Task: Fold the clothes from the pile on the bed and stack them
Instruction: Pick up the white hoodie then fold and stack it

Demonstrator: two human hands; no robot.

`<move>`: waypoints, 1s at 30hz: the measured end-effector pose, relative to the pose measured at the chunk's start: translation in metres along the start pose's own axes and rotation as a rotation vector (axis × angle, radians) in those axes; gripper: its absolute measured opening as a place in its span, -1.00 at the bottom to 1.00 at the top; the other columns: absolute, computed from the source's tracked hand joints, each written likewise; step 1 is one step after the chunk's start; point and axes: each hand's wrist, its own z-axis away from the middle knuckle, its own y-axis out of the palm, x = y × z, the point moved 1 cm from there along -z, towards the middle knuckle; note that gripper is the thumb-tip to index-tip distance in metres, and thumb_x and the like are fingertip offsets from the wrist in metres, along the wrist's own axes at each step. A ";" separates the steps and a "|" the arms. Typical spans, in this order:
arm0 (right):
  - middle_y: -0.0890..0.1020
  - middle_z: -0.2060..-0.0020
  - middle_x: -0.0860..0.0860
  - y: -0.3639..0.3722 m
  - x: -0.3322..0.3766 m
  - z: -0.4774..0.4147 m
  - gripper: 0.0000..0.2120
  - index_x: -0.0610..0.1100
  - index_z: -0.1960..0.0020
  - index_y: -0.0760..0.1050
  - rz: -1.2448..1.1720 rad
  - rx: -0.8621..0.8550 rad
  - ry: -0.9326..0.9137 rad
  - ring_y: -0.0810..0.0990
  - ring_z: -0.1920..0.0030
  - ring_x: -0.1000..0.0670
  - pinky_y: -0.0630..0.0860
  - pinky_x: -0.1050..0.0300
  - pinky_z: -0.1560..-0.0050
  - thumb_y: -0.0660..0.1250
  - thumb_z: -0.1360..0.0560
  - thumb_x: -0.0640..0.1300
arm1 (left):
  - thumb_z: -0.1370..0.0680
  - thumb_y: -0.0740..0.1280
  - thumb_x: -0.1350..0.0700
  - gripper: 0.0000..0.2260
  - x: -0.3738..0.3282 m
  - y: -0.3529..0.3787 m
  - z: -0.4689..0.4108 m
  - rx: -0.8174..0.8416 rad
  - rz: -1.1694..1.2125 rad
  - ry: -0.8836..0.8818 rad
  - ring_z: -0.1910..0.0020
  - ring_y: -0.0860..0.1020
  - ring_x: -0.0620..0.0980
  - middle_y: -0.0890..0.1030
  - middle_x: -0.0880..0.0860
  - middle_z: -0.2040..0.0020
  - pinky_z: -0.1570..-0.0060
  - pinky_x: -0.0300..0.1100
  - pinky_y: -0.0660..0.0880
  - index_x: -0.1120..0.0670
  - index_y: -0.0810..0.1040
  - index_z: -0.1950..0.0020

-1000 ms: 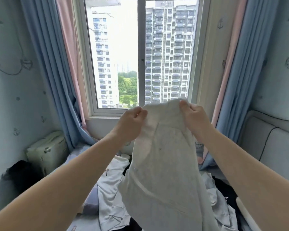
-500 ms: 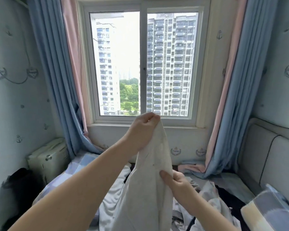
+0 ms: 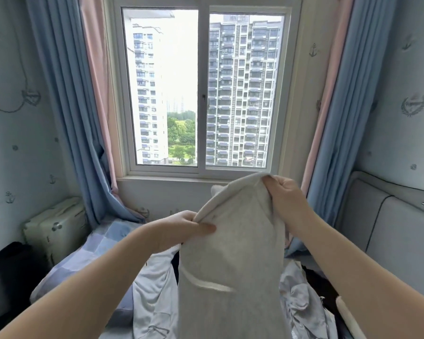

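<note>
- A pale grey garment [image 3: 233, 255], possibly a sweatshirt, is held up between the hands.
- Its top edge is pinched by the left hand [image 3: 181, 228] and gripped by the higher right hand [image 3: 284, 195].
- The clothes pile [image 3: 154, 294] is seen below both.

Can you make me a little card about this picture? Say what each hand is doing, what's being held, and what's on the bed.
held thing: light grey garment, hanging in the air, not folded yet
left hand: pinches the garment's side edge, lower than the other hand
right hand: grips the garment's top
on the bed: pile of unfolded clothes, pale and dark
behind: window between blue and pink curtains
</note>
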 end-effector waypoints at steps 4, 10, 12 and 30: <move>0.54 0.42 -0.01 -0.016 0.005 -0.021 -0.61 -0.11 0.26 0.49 -0.123 -0.072 0.076 0.51 0.35 0.02 0.45 0.10 0.25 0.26 -0.64 0.11 | -0.32 0.55 -0.16 -0.48 0.018 0.007 0.000 -0.024 0.020 0.024 0.04 0.67 0.06 0.71 0.14 -0.02 -0.04 -0.03 0.61 0.21 0.69 -0.07; 0.54 0.13 -0.07 -0.030 -0.036 -0.056 -0.77 -0.13 -0.04 0.52 0.027 -0.154 0.112 0.50 0.14 -0.07 0.42 0.08 0.13 0.30 -0.62 0.04 | -0.57 0.44 0.12 -0.82 -0.019 0.002 0.001 -0.273 0.138 0.201 0.23 0.59 0.06 0.63 0.17 0.13 0.22 -0.12 0.56 0.24 0.64 -0.04; 0.54 -0.07 0.05 -0.023 -0.044 -0.041 -0.81 -0.08 -0.22 0.44 0.249 -0.209 -0.018 0.51 0.00 0.03 0.43 0.14 0.02 0.27 -0.63 -0.06 | -0.61 0.36 0.22 -0.87 -0.040 0.007 -0.002 -0.378 0.244 0.242 0.22 0.60 0.07 0.63 0.17 0.13 0.18 -0.07 0.56 0.26 0.63 -0.08; 0.71 0.12 -0.21 0.031 -0.118 0.037 -0.58 -0.28 0.02 0.62 -0.079 0.176 0.171 0.62 0.13 -0.09 0.54 -0.13 0.04 0.29 -0.61 0.10 | -0.48 0.47 -0.07 -0.67 0.002 0.023 -0.039 -0.213 0.585 0.090 0.03 0.61 0.06 0.63 0.08 0.00 -0.04 -0.06 0.49 0.07 0.61 -0.15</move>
